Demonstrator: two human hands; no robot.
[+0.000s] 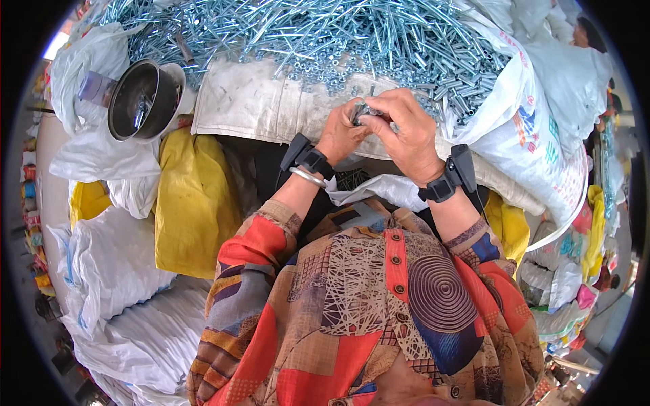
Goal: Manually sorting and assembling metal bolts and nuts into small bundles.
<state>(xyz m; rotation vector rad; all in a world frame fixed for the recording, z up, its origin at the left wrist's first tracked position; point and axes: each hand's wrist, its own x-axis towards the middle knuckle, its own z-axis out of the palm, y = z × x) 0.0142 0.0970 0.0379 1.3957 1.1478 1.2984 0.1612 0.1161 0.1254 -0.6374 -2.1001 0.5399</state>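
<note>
My left hand point(340, 132) and my right hand point(408, 139) meet over the near edge of a whitish cloth point(257, 101). Between them is a small cluster of silver metal fasteners point(357, 114), partly hidden by my fingers. The left fingers are closed round the cluster, while my right thumb and fingertips pinch at it from the other side. Just beyond lie loose metal nuts point(318, 73), short metal sleeves point(457, 88) and a broad heap of long thin metal rods point(298, 30).
At the left, a dark round pan point(144, 101) holds a few metal pieces. A yellow sack point(193, 203) hangs below it, beside white woven sacks point(122, 264). A large printed white sack point(535, 135) borders the heap on the right. A white bag point(379, 189) lies under my wrists.
</note>
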